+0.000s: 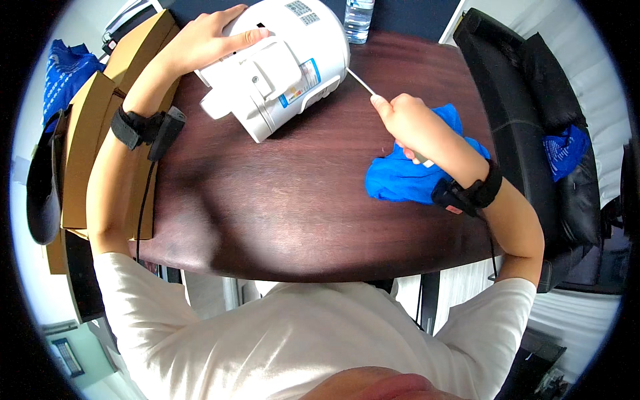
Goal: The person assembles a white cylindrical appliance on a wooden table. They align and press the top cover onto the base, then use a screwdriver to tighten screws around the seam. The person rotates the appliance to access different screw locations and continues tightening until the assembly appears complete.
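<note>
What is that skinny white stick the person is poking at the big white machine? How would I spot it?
Find the dark wooden table, then the big white appliance lying tipped over on it under the left hand. The thin white stick runs from the appliance's side to the right hand, above the blue cloth. Nothing else nearby is so thin and straight.

Glossy white plastic appliance (280,63) — polished dark wood table (300,207), blue cloth (407,177).
</note>
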`<state>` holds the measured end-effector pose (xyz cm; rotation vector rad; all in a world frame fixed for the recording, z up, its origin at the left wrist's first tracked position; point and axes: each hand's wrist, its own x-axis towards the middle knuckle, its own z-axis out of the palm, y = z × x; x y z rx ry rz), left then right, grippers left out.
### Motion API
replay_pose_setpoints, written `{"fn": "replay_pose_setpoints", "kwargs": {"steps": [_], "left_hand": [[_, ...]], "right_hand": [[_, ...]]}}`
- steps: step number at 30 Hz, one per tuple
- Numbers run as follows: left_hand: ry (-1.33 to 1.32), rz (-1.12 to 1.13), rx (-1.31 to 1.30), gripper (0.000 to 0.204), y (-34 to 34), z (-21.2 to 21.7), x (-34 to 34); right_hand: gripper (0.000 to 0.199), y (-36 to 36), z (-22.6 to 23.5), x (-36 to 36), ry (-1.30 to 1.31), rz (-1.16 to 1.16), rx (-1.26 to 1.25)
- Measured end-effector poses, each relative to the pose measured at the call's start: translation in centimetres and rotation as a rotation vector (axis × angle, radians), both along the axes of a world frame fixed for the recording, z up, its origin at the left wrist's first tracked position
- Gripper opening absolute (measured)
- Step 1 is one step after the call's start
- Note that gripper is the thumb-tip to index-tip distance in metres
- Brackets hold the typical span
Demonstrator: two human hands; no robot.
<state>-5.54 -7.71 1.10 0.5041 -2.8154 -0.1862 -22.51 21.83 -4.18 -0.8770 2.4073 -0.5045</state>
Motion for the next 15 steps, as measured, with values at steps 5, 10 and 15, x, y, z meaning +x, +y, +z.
{"fn": "replay_pose_setpoints", "kwargs": {"steps": [5, 10, 15], "left_hand": [[0.002, -0.013, 0.057, 0.091, -1.2, 0.3, 0.0], [0.010, -0.013, 0.067, 0.088, -1.9, -0.1, 0.2], [-0.004, 0.014, 0.127, 0.089, -0.9, 0.6, -0.2]], "right_hand": [[0.068, -0.8, 2.3, 1.0, 0.105, 0.017, 0.002], [0.059, -0.8, 1.9, 1.0, 0.266, 0.113, -0.079], [0.053, -0.1, -0.1, 0.1, 0.692, 0.304, -0.240]]}}
